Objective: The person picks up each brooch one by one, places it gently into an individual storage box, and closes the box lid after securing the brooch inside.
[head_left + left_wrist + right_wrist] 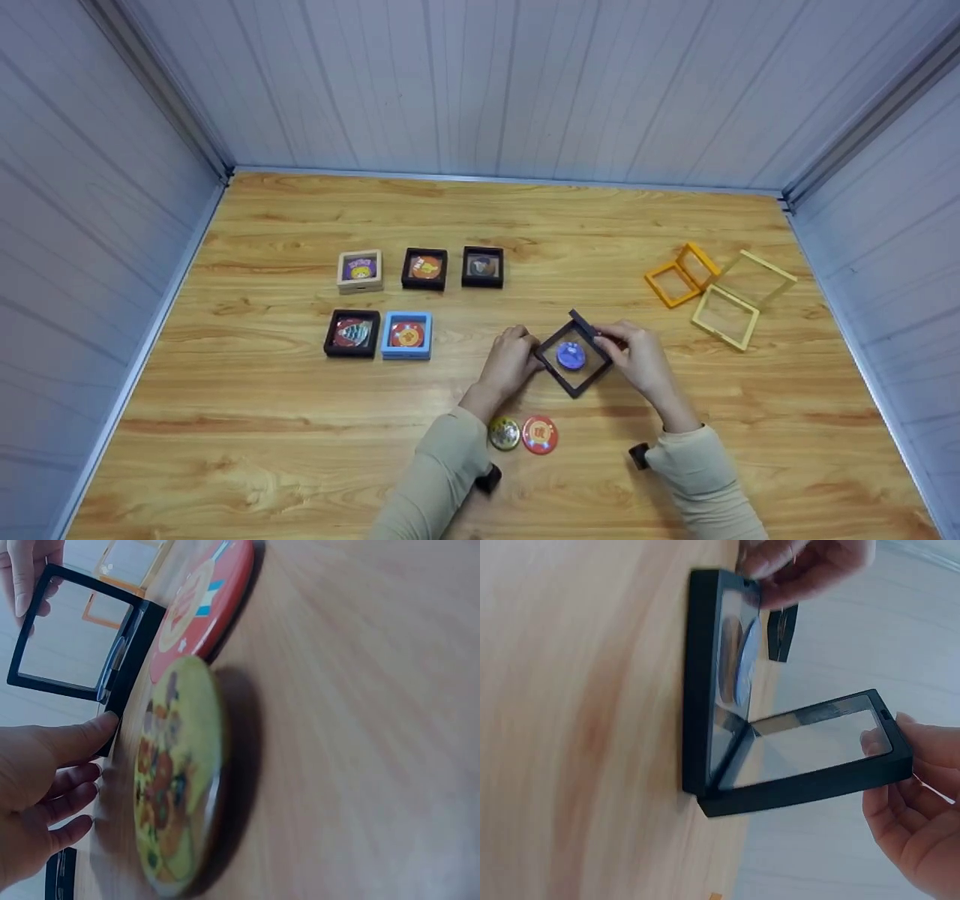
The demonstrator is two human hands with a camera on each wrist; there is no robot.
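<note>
A black hinged display frame (574,393) lies unfolded on the table, its lid raised at an angle in the right wrist view. On the clear film of its lower half rests a round blue-purple badge (571,355). My left hand (511,361) holds the left corner of that lower half, thumb against the edge. With thumb and fingers, my right hand (634,352) pinches the outer edge of the lid. Nearer to me, a yellow-green patterned badge (504,433) and a red badge (540,435) lie side by side.
Closed frames holding badges sit at left: a beige one (361,271), several black ones (424,268) and a light blue one (406,335). At right, an orange frame (673,283) and a pale yellow frame (724,317) stand unfolded. Panel walls (480,90) border the table.
</note>
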